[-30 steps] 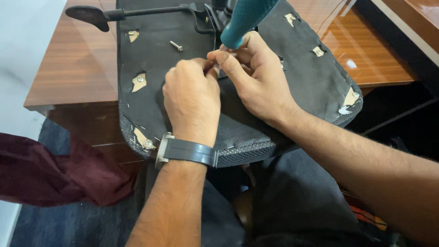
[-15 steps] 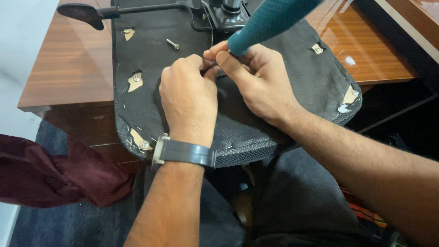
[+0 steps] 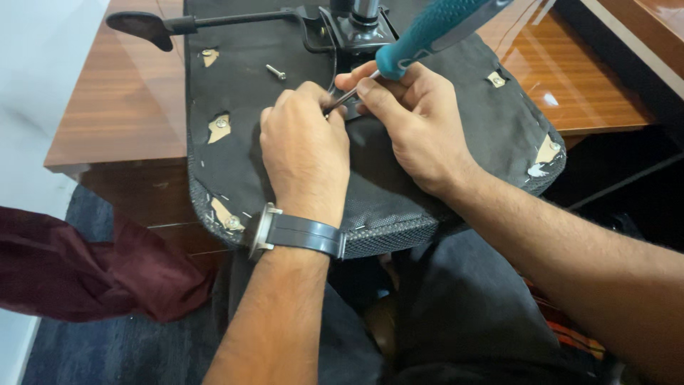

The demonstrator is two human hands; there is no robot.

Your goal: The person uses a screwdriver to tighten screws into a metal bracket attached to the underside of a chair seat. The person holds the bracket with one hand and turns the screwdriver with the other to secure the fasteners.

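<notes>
**Both hands meet on the screwdriver over the chair seat**

Your right hand (image 3: pixel 417 125) is wrapped around a screwdriver (image 3: pixel 420 43) with a blue-green handle. The fingers are closed tight on it, low on the handle where the thin metal rod comes out. The handle leans up and away toward the top right. The rod points down and to the left, toward your other hand.

Your left hand (image 3: pixel 306 153) is curled in a loose fist just beside the right one. Its fingertips are pinched together at the tip of the metal rod. You cannot see what sits under those fingertips, because the hand covers it. A dark watch (image 3: pixel 296 232) is strapped on that wrist.

Both hands rest on the underside of a black chair seat (image 3: pixel 399 199). The seat lies upside down, partly on the brown wooden counter (image 3: pixel 114 107) and partly over your lap. The black cloth on it is torn in a few spots, and pale patches with small screws show through. One loose screw (image 3: pixel 276 71) lies on the cloth, up and to the left of your left hand. A black lever (image 3: pixel 164 25) sticks out to the left from the metal part (image 3: pixel 353 28) at the top of the seat.

A dark red cloth (image 3: pixel 85 271) lies on the floor at the left.
</notes>
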